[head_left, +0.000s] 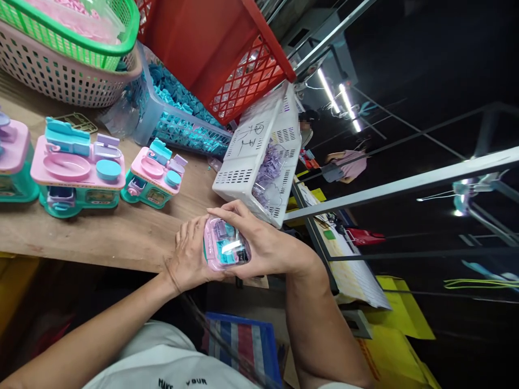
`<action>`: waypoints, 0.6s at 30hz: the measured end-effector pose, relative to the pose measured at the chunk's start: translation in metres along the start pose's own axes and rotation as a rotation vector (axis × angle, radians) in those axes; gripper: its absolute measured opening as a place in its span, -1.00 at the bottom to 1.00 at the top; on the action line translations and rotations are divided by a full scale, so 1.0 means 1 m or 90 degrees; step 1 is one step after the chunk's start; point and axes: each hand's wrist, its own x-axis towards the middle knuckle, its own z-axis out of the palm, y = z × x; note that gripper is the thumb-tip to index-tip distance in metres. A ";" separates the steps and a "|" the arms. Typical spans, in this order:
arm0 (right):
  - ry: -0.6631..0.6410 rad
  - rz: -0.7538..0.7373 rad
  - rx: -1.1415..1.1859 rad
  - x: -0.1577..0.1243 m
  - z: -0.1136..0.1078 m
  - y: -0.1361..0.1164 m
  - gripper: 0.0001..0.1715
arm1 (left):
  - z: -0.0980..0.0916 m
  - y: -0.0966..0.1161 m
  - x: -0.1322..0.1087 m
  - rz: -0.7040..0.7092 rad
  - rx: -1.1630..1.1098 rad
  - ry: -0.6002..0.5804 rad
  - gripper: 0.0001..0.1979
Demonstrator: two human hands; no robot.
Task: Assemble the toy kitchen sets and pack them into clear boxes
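Between my two hands, near the table's front edge, is a small pink and teal toy (227,246) with a clear, shiny cover over its top. My left hand (190,254) presses against the toy's left side, fingers closed round it. My right hand (255,240) wraps over its right side, thumb and fingers gripping it. To the left on the table stand toy kitchen units with pink tops and teal bases: a small one (154,175), a larger one (79,170), and another (14,156) cut off at the frame edge.
Behind stand a pink basket (73,84) under a green basket (81,46), a blue bin (158,121) of teal parts, a red crate (194,43) and a white basket (243,156) of purple parts. Metal bars cross the right side. Another person (351,165) is farther off.
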 end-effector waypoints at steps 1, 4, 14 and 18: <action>0.001 0.007 -0.007 0.000 0.001 -0.002 0.22 | 0.000 0.000 0.000 -0.003 0.001 0.000 0.16; -0.007 0.020 -0.025 0.001 -0.002 -0.005 0.22 | 0.000 0.001 0.000 -0.013 0.012 -0.010 0.18; -0.069 -0.045 -0.023 0.002 -0.020 -0.007 0.16 | 0.001 0.000 0.000 0.012 0.017 -0.006 0.10; 0.037 -0.035 -0.047 -0.009 -0.008 -0.010 0.17 | 0.001 0.001 0.000 0.009 0.010 -0.011 0.16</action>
